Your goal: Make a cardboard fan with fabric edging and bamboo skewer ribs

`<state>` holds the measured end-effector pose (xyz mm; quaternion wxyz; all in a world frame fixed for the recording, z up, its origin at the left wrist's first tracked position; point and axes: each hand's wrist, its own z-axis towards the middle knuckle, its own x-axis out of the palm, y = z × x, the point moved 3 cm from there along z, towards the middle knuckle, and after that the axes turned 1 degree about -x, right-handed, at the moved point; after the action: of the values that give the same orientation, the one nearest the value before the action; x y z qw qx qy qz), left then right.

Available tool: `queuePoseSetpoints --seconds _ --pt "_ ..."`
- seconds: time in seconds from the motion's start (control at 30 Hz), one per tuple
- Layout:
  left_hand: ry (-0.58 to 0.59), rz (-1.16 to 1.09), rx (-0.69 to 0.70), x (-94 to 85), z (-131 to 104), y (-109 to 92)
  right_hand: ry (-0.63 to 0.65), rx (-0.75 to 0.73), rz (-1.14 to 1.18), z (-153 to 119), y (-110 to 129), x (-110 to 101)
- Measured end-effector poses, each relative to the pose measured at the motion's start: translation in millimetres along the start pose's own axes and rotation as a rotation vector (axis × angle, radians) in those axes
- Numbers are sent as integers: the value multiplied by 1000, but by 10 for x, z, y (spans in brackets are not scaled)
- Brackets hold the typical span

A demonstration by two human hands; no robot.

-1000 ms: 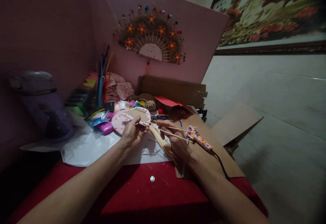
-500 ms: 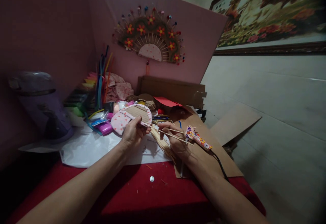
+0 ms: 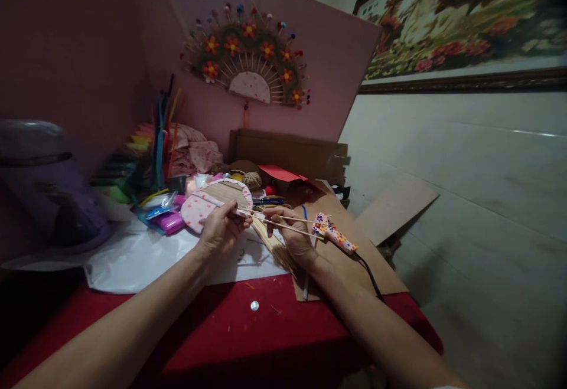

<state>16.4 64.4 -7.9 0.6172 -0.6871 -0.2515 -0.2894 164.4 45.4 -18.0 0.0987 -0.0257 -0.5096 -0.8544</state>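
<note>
My left hand [image 3: 219, 229] is closed on the edge of a cardboard piece covered in pink polka-dot fabric [image 3: 199, 211], thumb on top. Bare corrugated cardboard shows on its far part, inside a fabric rim. With fingers bent, my right hand [image 3: 292, 232] grips a thin wooden stick [image 3: 305, 234] whose tip is at the piece's edge, close to my left fingertips. A second stick runs nearly alongside it from the same edge; whether it is fixed there I cannot tell. Beneath my hands lies a bundle of wooden sticks [image 3: 271, 242].
A flower-patterned glue gun [image 3: 336, 237] with a black cord lies on a cardboard sheet [image 3: 376, 274] at the right. Craft supplies, yarn and a purple bin [image 3: 66, 200] stand behind and left. A decorated fan [image 3: 250, 85] hangs on the pink board.
The view has swung slightly right, so everything sits further left. Both hands keep nearly the same hold, with the sticks still at the edge of the piece.
</note>
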Motion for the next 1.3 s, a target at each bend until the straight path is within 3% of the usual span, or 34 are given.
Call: queuePoseSetpoints --seconds 0.3,1.3 --pt "44 27 27 -10 19 0 18 10 79 30 -20 -9" --pt "35 92 68 -1 21 44 -7 76 151 9 -71 -21"
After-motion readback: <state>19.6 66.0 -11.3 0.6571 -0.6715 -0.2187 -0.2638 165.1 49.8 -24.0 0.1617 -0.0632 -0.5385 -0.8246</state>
